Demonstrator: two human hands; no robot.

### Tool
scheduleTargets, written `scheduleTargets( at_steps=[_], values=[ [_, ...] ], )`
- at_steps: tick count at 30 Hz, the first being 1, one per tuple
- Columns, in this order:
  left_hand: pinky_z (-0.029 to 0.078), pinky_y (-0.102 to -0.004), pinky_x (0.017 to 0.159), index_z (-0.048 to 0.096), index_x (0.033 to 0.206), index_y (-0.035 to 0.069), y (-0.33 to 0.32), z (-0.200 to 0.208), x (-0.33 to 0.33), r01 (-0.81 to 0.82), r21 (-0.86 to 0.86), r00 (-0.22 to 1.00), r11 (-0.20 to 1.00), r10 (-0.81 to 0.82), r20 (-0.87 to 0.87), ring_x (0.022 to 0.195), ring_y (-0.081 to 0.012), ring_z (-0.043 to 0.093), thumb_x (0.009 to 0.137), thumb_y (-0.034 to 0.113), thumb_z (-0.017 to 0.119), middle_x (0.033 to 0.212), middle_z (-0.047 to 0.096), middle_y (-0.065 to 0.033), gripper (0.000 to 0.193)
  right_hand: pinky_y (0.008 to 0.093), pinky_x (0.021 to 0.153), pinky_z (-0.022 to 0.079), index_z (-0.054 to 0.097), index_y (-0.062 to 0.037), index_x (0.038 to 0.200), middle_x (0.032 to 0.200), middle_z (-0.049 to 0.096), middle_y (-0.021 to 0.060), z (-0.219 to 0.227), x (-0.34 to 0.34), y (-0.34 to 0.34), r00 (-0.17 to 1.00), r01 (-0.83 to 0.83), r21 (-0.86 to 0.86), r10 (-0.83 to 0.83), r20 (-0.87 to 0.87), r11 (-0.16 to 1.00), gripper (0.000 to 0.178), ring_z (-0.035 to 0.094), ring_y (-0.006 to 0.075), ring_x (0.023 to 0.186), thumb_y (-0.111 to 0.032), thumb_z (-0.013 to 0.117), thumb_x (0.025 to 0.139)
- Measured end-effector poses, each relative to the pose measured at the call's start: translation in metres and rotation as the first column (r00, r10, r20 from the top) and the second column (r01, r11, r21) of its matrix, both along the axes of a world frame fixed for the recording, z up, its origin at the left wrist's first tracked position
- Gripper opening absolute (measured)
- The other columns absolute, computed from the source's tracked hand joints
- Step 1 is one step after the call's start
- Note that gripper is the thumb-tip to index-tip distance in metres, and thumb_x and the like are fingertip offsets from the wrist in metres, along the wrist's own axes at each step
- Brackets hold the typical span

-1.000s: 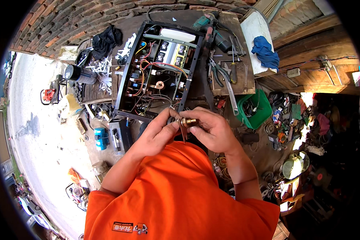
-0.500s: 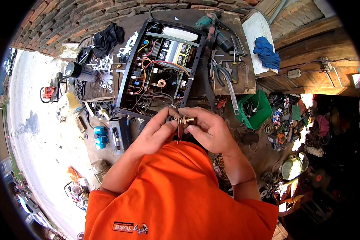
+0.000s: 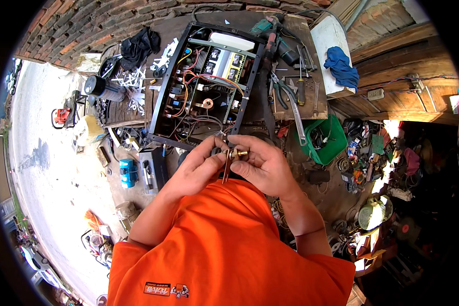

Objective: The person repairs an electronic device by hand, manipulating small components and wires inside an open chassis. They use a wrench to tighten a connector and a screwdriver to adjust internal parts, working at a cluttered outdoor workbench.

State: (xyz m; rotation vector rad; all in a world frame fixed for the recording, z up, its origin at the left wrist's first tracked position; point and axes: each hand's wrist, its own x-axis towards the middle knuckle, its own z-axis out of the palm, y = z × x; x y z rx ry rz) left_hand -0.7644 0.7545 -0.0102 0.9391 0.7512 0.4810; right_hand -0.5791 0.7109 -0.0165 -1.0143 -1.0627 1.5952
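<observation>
Close in front of my chest, both hands pinch one small brass threaded fitting. My left hand is closed on its left end, and my right hand has thumb and fingers around the right end. From between the fingers a thin copper-coloured strip hangs down, slightly tilted; how it joins the fitting is hidden by my fingertips. Just beyond my hands lies an opened electrical machine in a black metal frame, its wires, boards and a round copper-coloured part exposed.
On the bench right of the machine are a green power tool, pliers, a screwdriver and a wrench. A green bin stands below. White strips lie left; a blue motor sits on the ground.
My right thumb has shifted left, in against the fitting. The copper strip's lower end has swung slightly left. Both hands remain in about the same place.
</observation>
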Motion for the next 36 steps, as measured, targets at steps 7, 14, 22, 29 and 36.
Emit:
scheduleTargets(
  at_steps=[7,14,22,29,36],
  values=[
    [0.022,-0.0205,0.044,0.044,0.101,0.004,0.001,0.001,0.0,-0.026,0.01,1.0,1.0,0.025,0.018,0.049,-0.0033,0.03,0.094,0.013,0.041,0.062,0.039,0.0037,0.012,0.0246,0.079,0.051,0.047,0.0033,0.129,0.107,0.058,0.007,-0.001,-0.001,-0.002,0.994,0.003,-0.024,-0.006,-0.113,1.0,0.04,0.058,0.0101,0.093,-0.001,0.058,0.09],
    [0.034,-0.0191,0.052,0.047,0.102,0.004,0.0,0.001,-0.002,-0.044,-0.08,0.998,0.996,0.046,0.031,0.06,-0.0031,0.041,0.096,0.012,0.043,0.078,0.055,-0.001,0.01,0.0243,0.079,0.051,0.046,0.0032,0.13,0.109,0.058,0.007,0.0,-0.001,-0.002,0.998,-0.015,-0.001,0.015,-0.063,1.0,0.041,0.06,0.0111,0.094,-0.002,0.057,0.091],
    [0.025,-0.02,0.044,0.043,0.102,0.003,-0.003,0.0,0.004,-0.05,0.1,0.999,0.994,0.05,0.006,0.049,-0.0037,0.033,0.096,0.011,0.044,0.065,0.043,0.0017,0.011,0.0231,0.075,0.052,0.056,0.0038,0.12,0.102,0.06,0.0058,-0.004,-0.006,0.0,0.998,0.067,-0.009,-0.067,-0.005,0.998,0.033,0.061,0.0106,0.087,-0.006,0.063,0.089],
    [0.039,-0.0195,0.054,0.044,0.107,0.001,-0.004,0.003,0.003,-0.037,0.123,0.999,0.992,0.041,-0.029,0.063,-0.004,0.045,0.095,0.007,0.049,0.081,0.052,-0.0009,0.015,0.0226,0.074,0.053,0.059,0.0054,0.115,0.098,0.062,0.0073,-0.002,-0.003,0.001,0.993,0.113,-0.091,-0.114,-0.015,0.989,0.03,0.063,0.0113,0.087,-0.004,0.064,0.087],
    [0.048,-0.0214,0.061,0.041,0.11,-0.001,0.003,0.01,0.001,0.122,0.236,0.98,0.964,-0.079,-0.185,0.072,-0.0084,0.056,0.092,0.001,0.052,0.087,0.054,-0.0054,0.021,0.0251,0.07,0.052,0.061,0.0055,0.114,0.09,0.064,0.0089,0.006,0.009,0.003,0.965,0.065,0.123,-0.094,0.246,0.99,0.031,0.064,0.014,0.082,-0.002,0.066,0.084]
  ],
)
